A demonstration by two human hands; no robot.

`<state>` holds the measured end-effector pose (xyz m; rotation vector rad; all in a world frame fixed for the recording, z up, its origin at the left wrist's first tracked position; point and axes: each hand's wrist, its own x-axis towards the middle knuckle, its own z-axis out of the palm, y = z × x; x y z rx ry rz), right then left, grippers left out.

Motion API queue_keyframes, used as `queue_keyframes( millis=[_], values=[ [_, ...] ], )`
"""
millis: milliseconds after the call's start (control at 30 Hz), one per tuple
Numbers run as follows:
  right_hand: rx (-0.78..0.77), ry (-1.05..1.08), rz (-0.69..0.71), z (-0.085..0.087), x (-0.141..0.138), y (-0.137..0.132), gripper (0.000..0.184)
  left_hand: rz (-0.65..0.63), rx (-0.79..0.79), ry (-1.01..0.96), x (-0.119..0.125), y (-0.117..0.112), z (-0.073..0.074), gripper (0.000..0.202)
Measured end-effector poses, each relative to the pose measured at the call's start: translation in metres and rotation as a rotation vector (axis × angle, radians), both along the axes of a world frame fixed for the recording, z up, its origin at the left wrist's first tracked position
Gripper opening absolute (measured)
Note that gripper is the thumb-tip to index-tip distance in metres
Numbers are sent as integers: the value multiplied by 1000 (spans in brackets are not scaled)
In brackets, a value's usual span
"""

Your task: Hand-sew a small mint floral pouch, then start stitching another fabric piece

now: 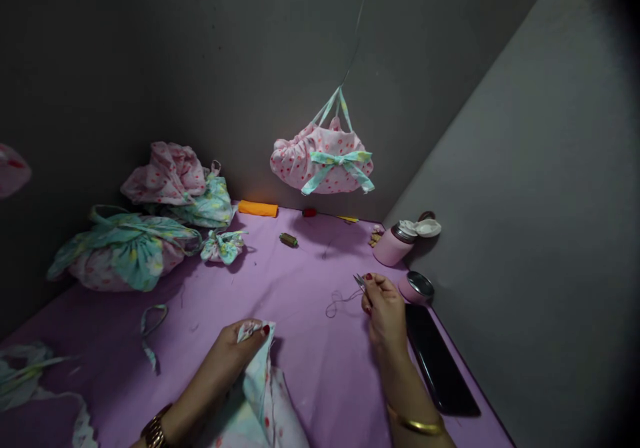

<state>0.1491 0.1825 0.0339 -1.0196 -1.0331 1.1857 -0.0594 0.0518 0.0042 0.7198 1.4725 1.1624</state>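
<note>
My left hand (239, 348) pinches a folded piece of pale flowered cloth (263, 395) that lies on the purple table cover (310, 348) near the front edge. My right hand (383, 308) is closed around small metal thread snips (359, 281), whose tips point up and left. A loose loop of thin thread (340, 299) lies on the cover just left of the snips. A finished pink spotted cloth bag with a mint bow (323, 158) hangs from a ribbon above the back of the table.
Several sewn cloth bundles (150, 228) are piled at the back left. An orange roll (257, 208) and a thread spool (289, 239) lie near the back wall. A pink flask (395, 243), its lid (417, 287) and a black phone (437, 365) sit at right. Grey walls enclose the table.
</note>
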Motion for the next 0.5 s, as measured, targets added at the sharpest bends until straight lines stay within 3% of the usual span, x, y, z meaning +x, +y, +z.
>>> queue_keyframes(
  millis=[67,300,500],
  values=[
    [-20,-75,70,-7,-10,-9,30,2,1,-6,0,1,-2,38],
    [-174,-307,617,-34,-63,-65,23,17,52,-35,0,1,-7,30],
    [-181,-346,637,-33,-70,-74,20,37,82,-62,3,0,-1,27]
  ],
)
